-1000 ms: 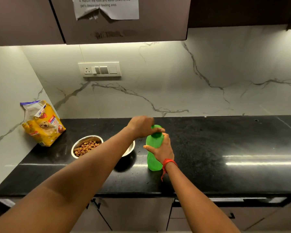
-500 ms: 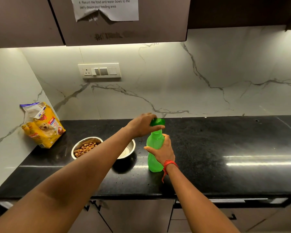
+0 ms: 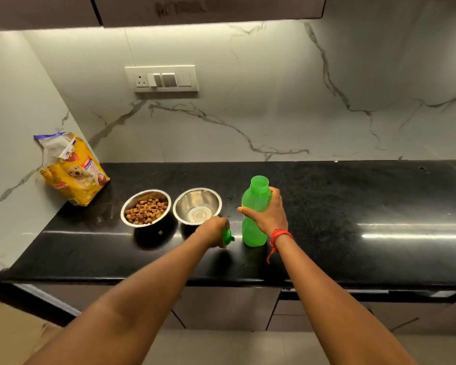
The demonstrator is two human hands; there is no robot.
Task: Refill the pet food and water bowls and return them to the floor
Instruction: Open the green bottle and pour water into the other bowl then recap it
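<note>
Two steel bowls stand side by side on the black countertop (image 3: 353, 196). The left bowl (image 3: 145, 208) is filled with brown kibble. The right bowl (image 3: 197, 206) looks empty or holds a little clear water. A green plastic bottle (image 3: 253, 206) stands upright to the right of them, its mouth uncapped. My right hand (image 3: 267, 214) is wrapped around the bottle's middle. My left hand (image 3: 213, 231) is low at the counter, just in front of the right bowl, closed on the green cap (image 3: 228, 235).
A yellow pet food bag (image 3: 70, 169) with its top torn open leans in the left corner against the marble wall. A switch panel (image 3: 161, 79) is on the backsplash. Wall cabinets hang overhead. Cabinet doors and tiled floor lie below the counter's front edge.
My left hand lifted the cap off the bottle and carried it down to the counter in front of the right bowl. The bottle stayed upright in my right hand. The camera tilted down.
</note>
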